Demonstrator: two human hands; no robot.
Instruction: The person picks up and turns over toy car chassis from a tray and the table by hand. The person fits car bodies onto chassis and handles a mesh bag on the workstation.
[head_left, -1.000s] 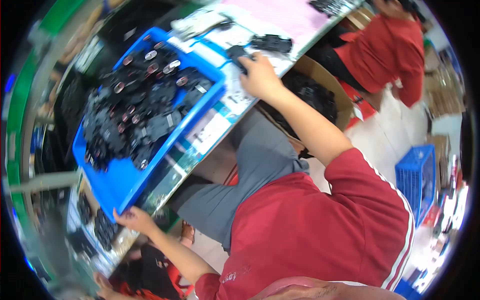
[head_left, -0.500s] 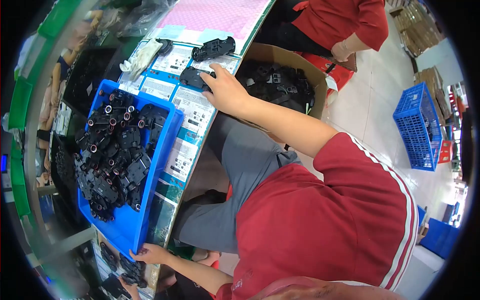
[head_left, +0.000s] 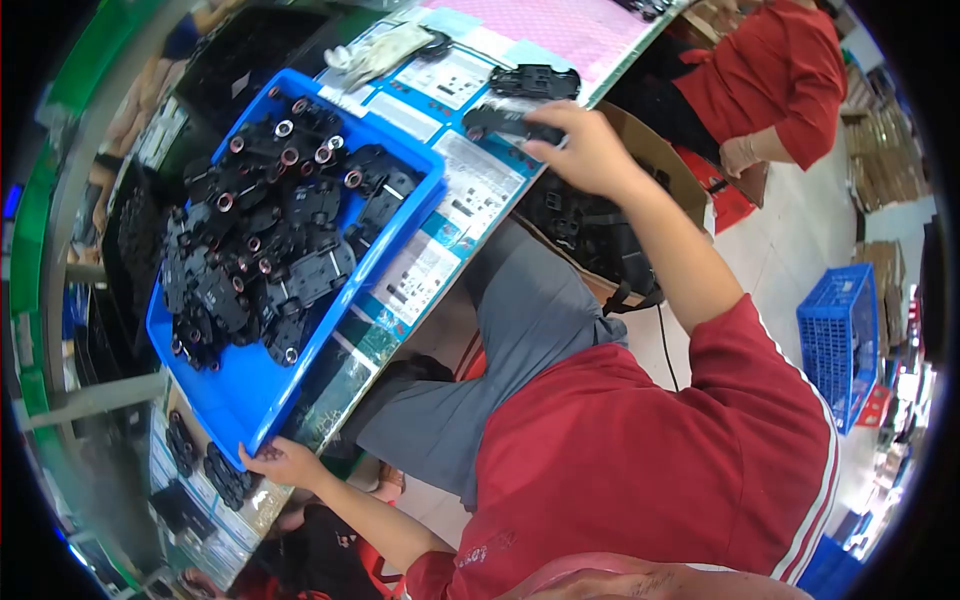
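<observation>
My right hand [head_left: 595,155] pinches one end of a black toy car chassis [head_left: 505,124] between thumb and fingers, over the printed sheets near the table edge. Another black car chassis [head_left: 535,82] lies just beyond it. My left hand [head_left: 285,463] grips the near corner of a blue tray [head_left: 345,310], its fingertips on the rim. Inside the tray is a heap of black chassis parts [head_left: 320,272], many with reddish-ringed round ends. The tray rests on the table.
White gloves [head_left: 378,55] lie beyond the tray. Below the table edge stands a cardboard box [head_left: 690,190] of black parts. A co-worker in a red shirt [head_left: 770,80] sits beyond it. A blue crate [head_left: 838,340] stands on the floor at right.
The whole view has shifted as my head moved. My right hand has closed on the chassis end, and the chassis now sits at a different angle. My left hand keeps the tray corner.
</observation>
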